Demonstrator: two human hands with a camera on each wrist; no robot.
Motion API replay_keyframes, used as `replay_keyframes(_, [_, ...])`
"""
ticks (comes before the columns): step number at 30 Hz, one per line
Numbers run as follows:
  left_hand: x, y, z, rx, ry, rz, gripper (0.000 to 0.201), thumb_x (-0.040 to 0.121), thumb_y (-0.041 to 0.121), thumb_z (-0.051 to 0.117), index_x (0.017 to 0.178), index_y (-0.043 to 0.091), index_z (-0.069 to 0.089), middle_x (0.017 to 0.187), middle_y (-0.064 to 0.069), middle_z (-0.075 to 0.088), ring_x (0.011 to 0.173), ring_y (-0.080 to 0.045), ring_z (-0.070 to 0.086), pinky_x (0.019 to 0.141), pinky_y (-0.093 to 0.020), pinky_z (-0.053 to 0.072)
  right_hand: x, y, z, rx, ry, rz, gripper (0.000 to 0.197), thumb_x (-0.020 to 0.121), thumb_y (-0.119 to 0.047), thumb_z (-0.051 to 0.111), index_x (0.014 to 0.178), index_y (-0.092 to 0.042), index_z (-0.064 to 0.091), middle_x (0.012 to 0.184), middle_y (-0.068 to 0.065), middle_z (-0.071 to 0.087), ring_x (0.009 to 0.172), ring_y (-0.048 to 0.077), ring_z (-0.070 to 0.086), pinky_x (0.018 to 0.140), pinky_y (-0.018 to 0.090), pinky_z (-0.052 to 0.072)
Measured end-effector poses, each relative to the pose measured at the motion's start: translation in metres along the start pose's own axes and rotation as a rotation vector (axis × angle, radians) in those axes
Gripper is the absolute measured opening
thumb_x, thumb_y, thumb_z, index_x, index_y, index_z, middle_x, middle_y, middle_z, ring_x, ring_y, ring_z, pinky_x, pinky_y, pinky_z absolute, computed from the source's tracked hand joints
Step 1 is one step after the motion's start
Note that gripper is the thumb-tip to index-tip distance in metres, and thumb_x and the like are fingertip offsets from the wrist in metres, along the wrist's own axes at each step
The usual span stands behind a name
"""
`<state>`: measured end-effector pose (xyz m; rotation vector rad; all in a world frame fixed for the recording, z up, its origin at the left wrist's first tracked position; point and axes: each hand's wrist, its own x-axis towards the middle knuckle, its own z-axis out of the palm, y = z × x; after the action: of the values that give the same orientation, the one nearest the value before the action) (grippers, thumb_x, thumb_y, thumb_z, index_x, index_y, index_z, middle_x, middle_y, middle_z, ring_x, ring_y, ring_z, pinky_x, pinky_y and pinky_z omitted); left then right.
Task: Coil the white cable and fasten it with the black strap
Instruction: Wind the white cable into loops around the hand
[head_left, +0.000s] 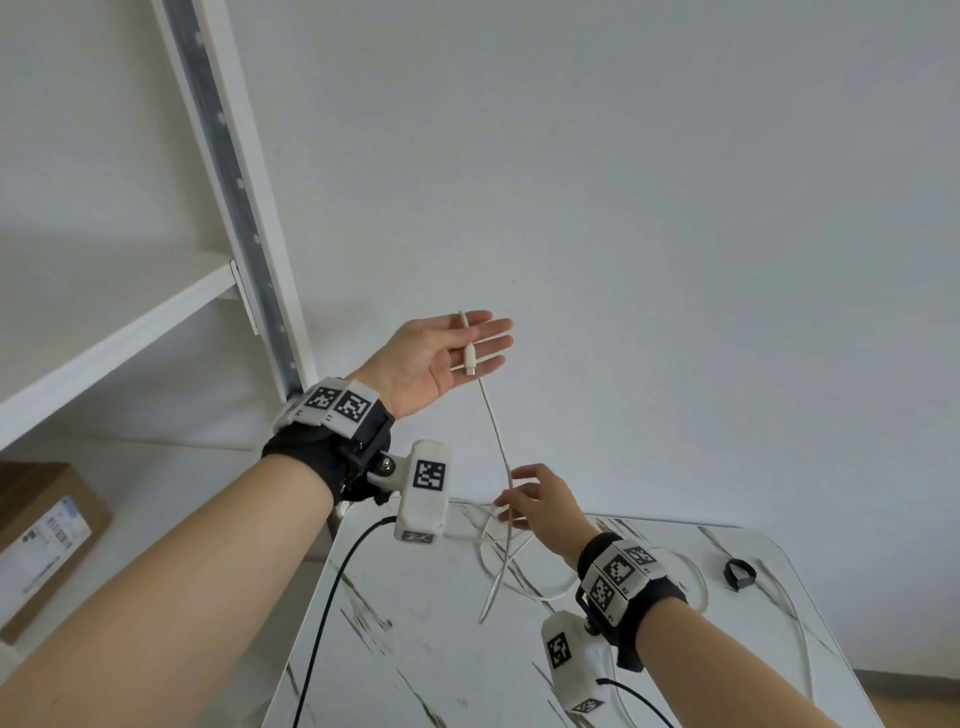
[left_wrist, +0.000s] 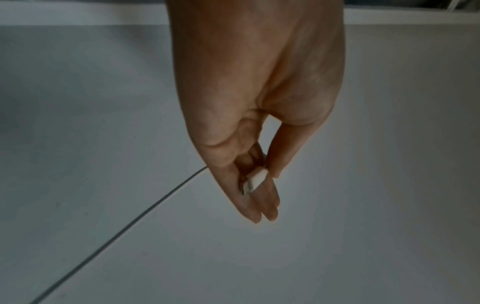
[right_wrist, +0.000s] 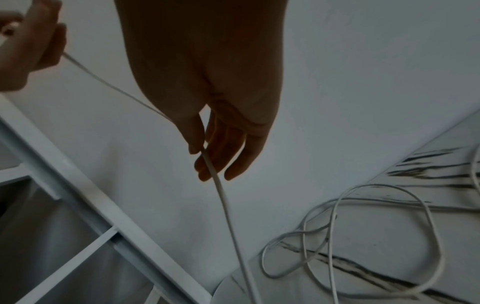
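Note:
A white cable (head_left: 493, 421) runs taut from my raised left hand (head_left: 483, 338) down to my right hand (head_left: 511, 499). My left hand (left_wrist: 267, 195) is palm up, and its thumb pinches the cable's white connector (left_wrist: 255, 181) against the nearly straight fingers. Lower down, just above the table's far edge, my right hand (right_wrist: 205, 162) pinches the cable (right_wrist: 226, 205) between thumb and fingers. The remaining cable lies in loose loops (right_wrist: 376, 226) on the marble table (head_left: 415, 649). A black strap (head_left: 738, 574) lies curled on the table's right side, away from both hands.
A white shelf frame (head_left: 119, 332) stands to the left of the table, with a cardboard box (head_left: 41, 535) under it. Black wires (head_left: 332, 597) from the wrist cameras hang over the table. A plain white wall is behind.

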<state>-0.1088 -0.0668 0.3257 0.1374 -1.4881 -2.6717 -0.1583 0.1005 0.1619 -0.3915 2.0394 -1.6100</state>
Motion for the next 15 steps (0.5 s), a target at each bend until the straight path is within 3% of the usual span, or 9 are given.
replay_keyframes(4, [0.000, -0.007, -0.015, -0.007, 0.025, 0.005, 0.020, 0.094, -0.003, 0.046, 0.109, -0.003, 0.059, 0.104, -0.013, 0.073, 0.094, -0.025, 0.072, 0.085, -0.035, 0.058, -0.001, 0.001, -0.014, 0.033, 0.093, -0.045, 0.008, 0.090, 0.001, 0.052, 0.096, -0.004, 0.054, 0.075, 0.009, 0.064, 0.060, 0.019, 0.059, 0.053, 0.021, 0.053])
replay_keyframes(9, [-0.001, -0.021, -0.021, 0.027, 0.035, -0.030, 0.025, 0.096, 0.000, 0.044, 0.117, -0.006, 0.055, 0.109, -0.015, 0.070, 0.098, -0.026, 0.070, 0.086, -0.035, 0.058, 0.000, -0.005, -0.016, -0.271, 0.085, -0.141, 0.015, 0.092, -0.010, 0.049, 0.097, -0.014, 0.063, 0.074, -0.001, 0.061, 0.062, 0.010, 0.053, 0.053, 0.023, 0.048])
replay_keyframes(13, [-0.001, -0.035, -0.027, 0.171, 0.069, -0.045, 0.026, 0.097, 0.002, 0.043, 0.120, -0.004, 0.054, 0.113, -0.016, 0.067, 0.103, -0.028, 0.067, 0.090, -0.035, 0.055, -0.003, -0.018, -0.016, -0.518, 0.091, -0.314, 0.019, 0.094, -0.016, 0.047, 0.100, -0.022, 0.065, 0.083, -0.002, 0.058, 0.081, 0.016, 0.057, 0.071, 0.029, 0.046])
replay_keyframes(15, [-0.002, -0.042, -0.032, 0.250, 0.089, -0.045, 0.028, 0.098, 0.004, 0.044, 0.123, -0.003, 0.053, 0.115, -0.016, 0.066, 0.104, -0.027, 0.066, 0.093, -0.034, 0.053, -0.003, -0.024, -0.017, -0.563, 0.088, -0.381, 0.019, 0.095, -0.016, 0.048, 0.101, -0.020, 0.066, 0.085, 0.000, 0.054, 0.078, 0.017, 0.053, 0.070, 0.022, 0.041])
